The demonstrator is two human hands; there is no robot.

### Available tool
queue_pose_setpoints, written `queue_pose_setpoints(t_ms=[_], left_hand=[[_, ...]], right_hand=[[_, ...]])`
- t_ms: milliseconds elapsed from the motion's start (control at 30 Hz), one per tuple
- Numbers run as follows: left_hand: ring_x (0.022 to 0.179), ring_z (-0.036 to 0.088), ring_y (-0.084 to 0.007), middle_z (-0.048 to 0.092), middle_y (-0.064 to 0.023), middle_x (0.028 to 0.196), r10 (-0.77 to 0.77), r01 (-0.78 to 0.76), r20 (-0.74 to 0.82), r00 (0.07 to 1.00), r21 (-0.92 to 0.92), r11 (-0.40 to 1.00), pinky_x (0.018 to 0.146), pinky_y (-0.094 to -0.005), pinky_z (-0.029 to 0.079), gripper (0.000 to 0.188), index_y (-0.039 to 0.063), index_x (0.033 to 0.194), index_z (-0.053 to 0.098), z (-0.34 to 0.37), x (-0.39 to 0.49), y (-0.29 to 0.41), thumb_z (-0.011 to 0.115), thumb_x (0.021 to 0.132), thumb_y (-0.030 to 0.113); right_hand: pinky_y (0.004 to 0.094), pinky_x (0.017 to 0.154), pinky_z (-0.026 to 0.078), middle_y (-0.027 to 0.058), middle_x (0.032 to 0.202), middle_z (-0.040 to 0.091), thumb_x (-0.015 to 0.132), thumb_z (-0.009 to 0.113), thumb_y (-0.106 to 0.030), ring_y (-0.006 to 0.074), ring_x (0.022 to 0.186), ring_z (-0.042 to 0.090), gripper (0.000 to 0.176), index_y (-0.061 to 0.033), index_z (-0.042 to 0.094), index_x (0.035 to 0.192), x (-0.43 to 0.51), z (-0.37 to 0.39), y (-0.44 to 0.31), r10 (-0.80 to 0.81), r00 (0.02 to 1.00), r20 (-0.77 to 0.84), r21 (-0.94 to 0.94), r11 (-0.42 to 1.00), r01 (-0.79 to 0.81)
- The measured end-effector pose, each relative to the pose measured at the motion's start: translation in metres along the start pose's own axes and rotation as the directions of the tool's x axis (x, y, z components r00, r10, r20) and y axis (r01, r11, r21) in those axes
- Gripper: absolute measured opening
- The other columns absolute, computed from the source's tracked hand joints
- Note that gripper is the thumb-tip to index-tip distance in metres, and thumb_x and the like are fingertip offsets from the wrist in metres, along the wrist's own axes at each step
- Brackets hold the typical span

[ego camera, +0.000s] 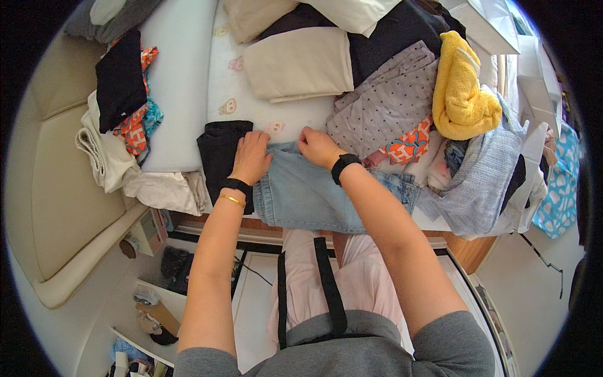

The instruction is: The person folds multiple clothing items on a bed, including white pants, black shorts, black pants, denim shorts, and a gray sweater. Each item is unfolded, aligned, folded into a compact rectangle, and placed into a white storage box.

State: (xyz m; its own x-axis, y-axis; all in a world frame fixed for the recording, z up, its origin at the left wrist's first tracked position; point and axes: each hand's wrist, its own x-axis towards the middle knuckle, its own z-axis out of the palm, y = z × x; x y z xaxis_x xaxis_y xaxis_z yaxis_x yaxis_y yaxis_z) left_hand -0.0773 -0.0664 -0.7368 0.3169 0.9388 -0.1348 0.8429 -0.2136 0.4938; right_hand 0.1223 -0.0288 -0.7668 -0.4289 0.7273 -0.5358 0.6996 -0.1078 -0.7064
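Light-blue denim trousers [306, 193] lie folded lengthwise along the near edge of the bed, their gathered elastic end at the left. My left hand [252, 158] rests on that end, fingers bent, beside a folded black garment [219, 146] that the trousers' end meets. On the upper edge of the denim, my right hand [318, 147] has its thumb and fingers drawn together, seemingly pinching the cloth. A grey dotted garment [386, 99] lies just beyond my right hand. Further off is a folded cream cloth [299, 63] on the patterned sheet [226, 89].
At the right are a rolled yellow towel [459, 94], a light-blue knitted garment [485, 174] and white boxes. A white padded board or cushion [174, 85] lies at the left, with a black cloth [121, 82] and white cloths beside it. A beige headboard [75, 188] stands beyond.
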Motion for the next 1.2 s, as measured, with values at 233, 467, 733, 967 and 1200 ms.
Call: queue_pose_setpoints(t_ms=[233, 467, 733, 967, 1200], left_hand=[[0.074, 0.057, -0.0357, 0.059, -0.0183, 0.08, -0.525, 0.527, 0.109, 0.844, 0.012, 0.85, 0.066, -0.0411, 0.047, 0.038, -0.005, 0.082, 0.058, -0.012, 0.009, 0.013, 0.062, 0.079, 0.033], [0.065, 0.059, -0.0341, 0.061, -0.0217, 0.072, -0.589, 0.634, 0.384, 0.711, 0.01, 0.773, 0.06, -0.04, 0.048, 0.039, -0.005, 0.068, 0.058, 0.002, 0.0, 0.0, 0.067, 0.075, 0.032], [0.094, 0.052, -0.0326, 0.053, -0.0191, 0.101, -0.319, 0.315, -0.18, 0.931, -0.052, 0.948, 0.084, -0.0406, 0.039, 0.032, 0.001, 0.09, 0.053, 0.018, 0.004, 0.018, 0.07, 0.069, 0.017], [0.08, 0.053, -0.0255, 0.054, -0.0081, 0.08, 0.113, -0.206, 0.299, 0.947, 0.3, 0.931, 0.073, -0.0367, 0.041, 0.015, 0.007, 0.084, 0.053, 0.029, 0.004, 0.012, 0.058, 0.069, 0.008], [0.072, 0.054, -0.0231, 0.053, -0.0076, 0.075, 0.28, -0.408, 0.425, 0.861, 0.247, 0.879, 0.059, -0.0352, 0.043, 0.006, 0.008, 0.073, 0.055, 0.03, -0.051, 0.033, 0.056, 0.072, 0.013]], right_hand=[[0.0429, 0.079, 0.044, 0.0221, 0.094, 0.058, 0.078, 0.053, -0.014, 0.0379, 0.093, 0.054, 0.021, 0.0021, 0.054, 0.091, -0.005, -0.005, 0.004, -0.069, 0.996, 0.053, -0.184, 0.98, 0.078], [0.0449, 0.076, 0.043, 0.0231, 0.092, 0.058, 0.081, 0.053, -0.015, 0.0383, 0.088, 0.055, 0.018, 0.0013, 0.055, 0.086, -0.005, 0.003, 0.003, 0.069, 0.996, -0.05, -0.15, 0.986, -0.076], [0.0422, 0.076, 0.045, 0.0235, 0.097, 0.058, 0.067, 0.068, -0.022, 0.0381, 0.09, 0.055, 0.039, 0.0026, 0.05, 0.092, -0.009, -0.013, 0.002, -0.054, 0.985, 0.166, -0.032, 0.998, 0.061], [0.0379, 0.072, 0.048, 0.0141, 0.087, 0.057, 0.069, 0.059, -0.01, 0.0308, 0.087, 0.055, 0.021, -0.0028, 0.051, 0.087, -0.02, 0.014, 0.007, -0.274, 0.961, 0.045, -0.442, 0.857, 0.265], [0.0295, 0.057, 0.039, 0.0046, 0.081, 0.048, 0.074, 0.051, -0.018, 0.019, 0.077, 0.047, 0.014, -0.0095, 0.051, 0.085, -0.099, 0.062, 0.028, -0.463, 0.876, 0.139, -0.703, 0.576, 0.416]])
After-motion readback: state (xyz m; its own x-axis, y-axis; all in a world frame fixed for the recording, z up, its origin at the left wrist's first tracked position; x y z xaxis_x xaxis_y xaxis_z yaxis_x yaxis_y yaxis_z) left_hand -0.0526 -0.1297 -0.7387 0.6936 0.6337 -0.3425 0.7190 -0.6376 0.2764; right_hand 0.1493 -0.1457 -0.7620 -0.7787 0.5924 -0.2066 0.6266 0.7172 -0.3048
